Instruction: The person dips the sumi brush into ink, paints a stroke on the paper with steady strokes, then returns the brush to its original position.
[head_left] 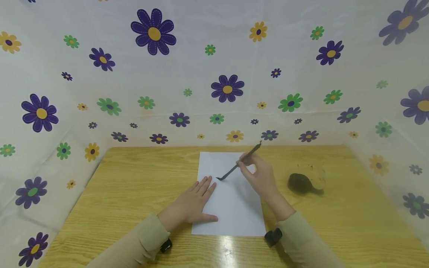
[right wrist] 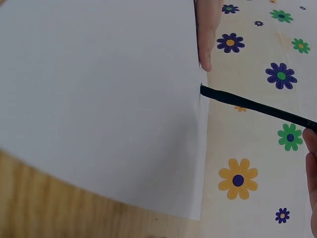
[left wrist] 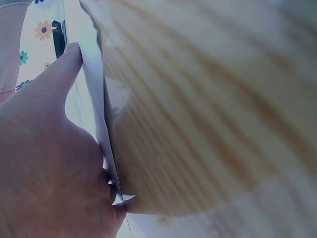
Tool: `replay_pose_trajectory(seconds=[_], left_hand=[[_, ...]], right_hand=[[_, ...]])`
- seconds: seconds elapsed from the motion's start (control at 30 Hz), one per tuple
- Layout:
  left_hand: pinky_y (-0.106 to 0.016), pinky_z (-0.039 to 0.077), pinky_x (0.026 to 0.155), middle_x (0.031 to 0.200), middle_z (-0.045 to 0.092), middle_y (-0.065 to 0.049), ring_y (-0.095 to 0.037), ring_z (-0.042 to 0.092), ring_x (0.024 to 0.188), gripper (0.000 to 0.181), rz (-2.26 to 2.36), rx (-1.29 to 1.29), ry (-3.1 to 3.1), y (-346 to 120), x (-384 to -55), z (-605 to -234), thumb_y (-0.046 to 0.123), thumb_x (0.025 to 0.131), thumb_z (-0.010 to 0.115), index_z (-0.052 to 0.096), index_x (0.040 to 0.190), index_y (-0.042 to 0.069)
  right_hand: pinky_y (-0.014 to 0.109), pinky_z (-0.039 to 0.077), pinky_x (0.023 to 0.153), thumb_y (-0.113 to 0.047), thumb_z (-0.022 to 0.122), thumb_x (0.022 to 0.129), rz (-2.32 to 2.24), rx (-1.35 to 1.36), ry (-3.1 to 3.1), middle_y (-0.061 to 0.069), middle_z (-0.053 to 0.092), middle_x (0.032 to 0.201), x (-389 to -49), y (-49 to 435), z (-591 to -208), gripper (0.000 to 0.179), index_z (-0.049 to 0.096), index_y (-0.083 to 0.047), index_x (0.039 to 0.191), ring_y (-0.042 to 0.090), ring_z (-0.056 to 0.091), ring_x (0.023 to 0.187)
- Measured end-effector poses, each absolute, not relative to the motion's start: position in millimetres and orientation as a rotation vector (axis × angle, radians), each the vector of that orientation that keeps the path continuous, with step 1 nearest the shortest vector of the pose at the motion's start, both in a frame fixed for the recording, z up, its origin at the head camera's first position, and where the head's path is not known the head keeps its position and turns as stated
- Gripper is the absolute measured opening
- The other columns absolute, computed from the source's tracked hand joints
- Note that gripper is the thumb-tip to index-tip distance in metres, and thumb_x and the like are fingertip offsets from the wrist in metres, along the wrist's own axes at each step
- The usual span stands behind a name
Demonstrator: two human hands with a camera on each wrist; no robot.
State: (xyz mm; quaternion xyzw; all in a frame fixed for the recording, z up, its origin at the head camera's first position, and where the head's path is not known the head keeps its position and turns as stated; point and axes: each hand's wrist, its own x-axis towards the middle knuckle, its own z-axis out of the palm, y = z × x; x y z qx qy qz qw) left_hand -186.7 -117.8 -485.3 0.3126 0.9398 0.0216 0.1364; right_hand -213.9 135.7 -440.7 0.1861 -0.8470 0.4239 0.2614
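Note:
A sheet of white paper (head_left: 231, 208) lies on the wooden table. My left hand (head_left: 192, 203) rests flat on its left side, fingers spread and thumb stretched toward the paper's middle. In the left wrist view the thumb (left wrist: 54, 74) lies along the sheet. My right hand (head_left: 261, 176) pinches a dark paintbrush (head_left: 239, 160) partway up its handle, the brush slanting down to the left. Its dark tip is right at the paper, just beside the left fingertips. The right wrist view shows the brush (right wrist: 247, 103) meeting the sheet (right wrist: 109, 99), with the left fingers (right wrist: 208, 39) behind.
A dark, rounded dish with a short handle (head_left: 300, 184) sits on the table (head_left: 140, 175) to the right of the paper. Small dark specks mark the wood behind it. A white flower-patterned sheet (head_left: 187, 70) hangs around the table's back and sides.

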Motion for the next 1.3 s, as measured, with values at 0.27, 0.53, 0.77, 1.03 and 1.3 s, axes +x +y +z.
replay_pose_trajectory(seconds=[0.27,0.53,0.77,1.03,1.3], left_hand=[[-0.046,0.019,0.137,0.18,0.006,-0.014,-0.03,0.009,0.168,0.111,0.062,0.897,2.717,-117.3,-186.3,-484.5,0.079,0.094,0.058,0.018,0.171,0.01],[-0.046,0.019,0.137,0.18,0.007,-0.014,-0.03,0.009,0.168,0.111,0.063,0.901,2.718,-117.1,-186.1,-484.6,0.078,0.094,0.058,0.018,0.171,0.01],[-0.046,0.02,0.137,0.18,0.007,-0.014,-0.03,0.01,0.168,0.111,0.055,0.904,2.72,-117.7,-186.6,-485.9,0.079,0.093,0.058,0.019,0.171,0.01],[-0.046,0.02,0.137,0.18,0.007,-0.014,-0.031,0.01,0.168,0.111,0.052,0.911,2.722,-117.8,-186.8,-485.5,0.079,0.094,0.058,0.019,0.171,0.01],[-0.046,0.021,0.137,0.18,0.008,-0.015,-0.031,0.01,0.168,0.111,0.05,0.92,2.727,-117.9,-186.8,-485.6,0.079,0.093,0.058,0.02,0.171,0.009]], right_hand=[[0.048,0.063,0.079,-0.001,0.079,0.092,1.091,0.505,-2.315,0.012,0.081,0.095,-215.4,135.7,-441.4,0.015,0.071,-0.002,0.105,0.027,0.076,0.083],[0.044,0.063,0.078,-0.002,0.079,0.092,1.039,0.508,-2.324,0.011,0.081,0.095,-216.4,135.5,-441.5,0.015,0.07,-0.003,0.105,0.026,0.077,0.083],[0.047,0.063,0.079,-0.002,0.079,0.092,1.029,0.513,-2.331,0.012,0.081,0.095,-215.6,135.0,-439.8,0.016,0.07,-0.002,0.105,0.028,0.077,0.084],[0.045,0.063,0.077,-0.003,0.079,0.093,0.992,0.512,-2.341,0.012,0.081,0.094,-218.0,137.2,-439.0,0.014,0.071,-0.002,0.104,0.027,0.077,0.084],[0.05,0.063,0.078,-0.002,0.079,0.092,1.014,0.51,-2.328,0.014,0.081,0.095,-216.9,142.9,-436.9,0.015,0.071,-0.001,0.105,0.029,0.077,0.084]])
